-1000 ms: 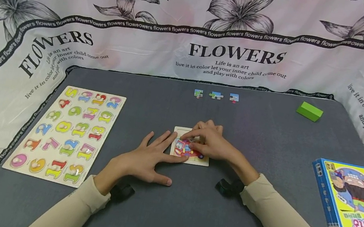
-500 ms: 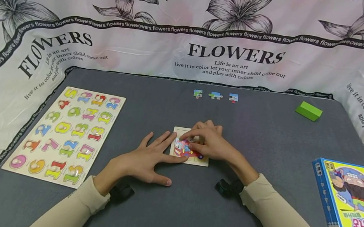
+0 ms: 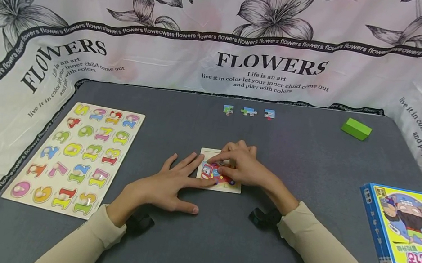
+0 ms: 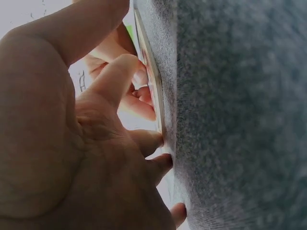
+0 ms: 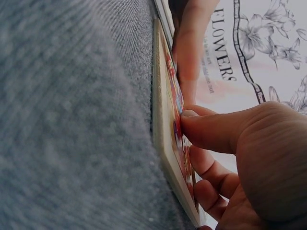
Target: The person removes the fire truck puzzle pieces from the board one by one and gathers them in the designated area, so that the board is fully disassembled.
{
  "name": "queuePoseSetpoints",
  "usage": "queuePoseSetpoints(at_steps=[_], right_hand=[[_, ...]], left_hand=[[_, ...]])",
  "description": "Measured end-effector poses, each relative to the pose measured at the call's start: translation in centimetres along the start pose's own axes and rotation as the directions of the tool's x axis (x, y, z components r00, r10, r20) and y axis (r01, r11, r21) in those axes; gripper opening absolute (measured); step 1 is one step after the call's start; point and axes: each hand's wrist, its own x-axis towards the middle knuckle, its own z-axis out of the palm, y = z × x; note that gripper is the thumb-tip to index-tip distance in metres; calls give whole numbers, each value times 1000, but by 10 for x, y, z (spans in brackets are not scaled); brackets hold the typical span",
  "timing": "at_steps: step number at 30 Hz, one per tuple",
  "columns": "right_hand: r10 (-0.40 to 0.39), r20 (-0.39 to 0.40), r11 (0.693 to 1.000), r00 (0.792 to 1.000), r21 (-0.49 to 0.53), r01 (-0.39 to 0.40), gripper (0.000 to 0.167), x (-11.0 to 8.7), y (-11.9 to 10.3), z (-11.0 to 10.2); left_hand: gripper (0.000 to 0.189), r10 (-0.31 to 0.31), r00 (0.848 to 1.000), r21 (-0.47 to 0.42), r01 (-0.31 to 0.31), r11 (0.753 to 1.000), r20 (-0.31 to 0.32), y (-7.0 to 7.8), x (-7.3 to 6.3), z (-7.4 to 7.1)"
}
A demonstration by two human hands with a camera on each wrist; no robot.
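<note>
A small jigsaw board [image 3: 209,152] with a pale frame and a red vehicle picture lies flat at mid-table. My left hand [image 3: 170,186] is spread beside it, its index finger along the lower left edge and another fingertip at the upper left corner. Over the picture, my right hand [image 3: 244,166] bends down, thumb and index finger set on a puzzle piece [image 3: 215,168] that they mostly cover. Seen from the right wrist, the thumb tip meets the surface of the picture [image 5: 177,103] and the other fingers curl near the frame.
Several loose items surround the board: three jigsaw pieces [image 3: 248,111] in a row at the back, a green block [image 3: 356,129] back right, a number puzzle board [image 3: 80,155] at left, and a blue and yellow box [image 3: 408,238] at right. A flower-printed cloth [image 3: 164,61] hangs behind.
</note>
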Motion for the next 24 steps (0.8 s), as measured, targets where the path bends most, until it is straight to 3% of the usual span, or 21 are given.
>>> queuePoseSetpoints(at_steps=[9, 24], right_hand=[[-4, -2, 1000, 1000, 6, 4, 25, 1, 0, 1], [-33, -38, 999, 999, 31, 34, 23, 0, -2, 1]], left_hand=[[74, -11, 1000, 42, 11, 999, -8, -2, 0, 1], [74, -26, 1000, 42, 26, 999, -3, 0, 0, 0]])
